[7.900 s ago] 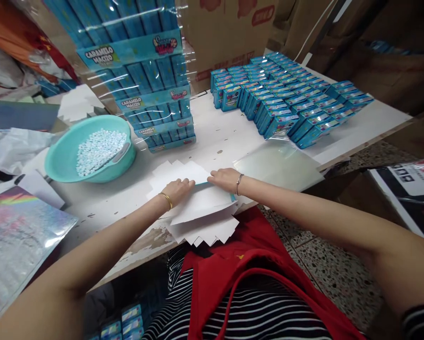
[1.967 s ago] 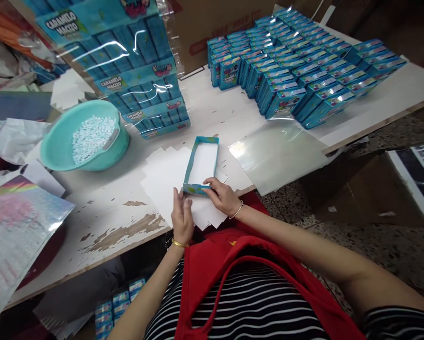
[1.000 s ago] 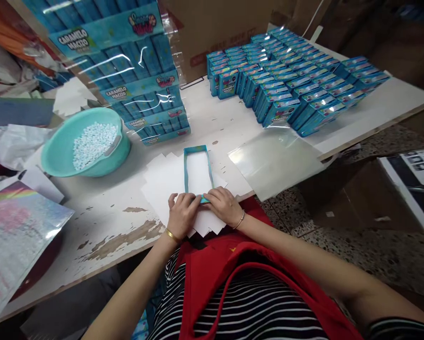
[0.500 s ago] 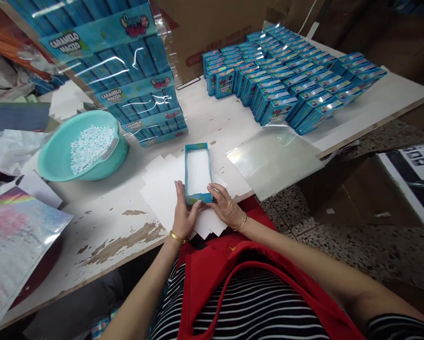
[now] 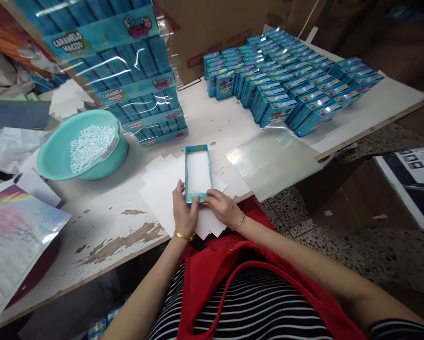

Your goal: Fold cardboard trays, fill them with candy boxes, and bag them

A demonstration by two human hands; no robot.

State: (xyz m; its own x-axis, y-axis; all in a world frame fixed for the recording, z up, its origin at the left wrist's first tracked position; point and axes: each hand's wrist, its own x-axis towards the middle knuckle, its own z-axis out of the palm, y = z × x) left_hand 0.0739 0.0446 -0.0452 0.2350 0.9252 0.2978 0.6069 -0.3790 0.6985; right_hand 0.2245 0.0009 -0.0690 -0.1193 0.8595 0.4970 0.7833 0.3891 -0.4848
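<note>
A shallow blue cardboard tray (image 5: 196, 148) with a white inside lies on overlapping white sheets (image 5: 158, 182) in front of me. My left hand (image 5: 185, 210) grips its near left corner, thumb against the front wall and fingers along the left side. At the near right corner my right hand (image 5: 223, 207) pinches the front wall, its fingers bent over the edge. Inside the tray only a white surface shows.
A turquoise basin (image 5: 123, 150) of small pale candies stands left. Behind it rises a plastic-wrapped stack of blue candy boxes (image 5: 114, 92). Rows of small blue boxes (image 5: 275, 111) fill the back right. Clear plastic sheets (image 5: 275, 163) overhang the table edge.
My right fingers have moved from the tray's right corner inward onto the front wall. My left thumb has shifted slightly up along that wall. The tray stays in about the same place.
</note>
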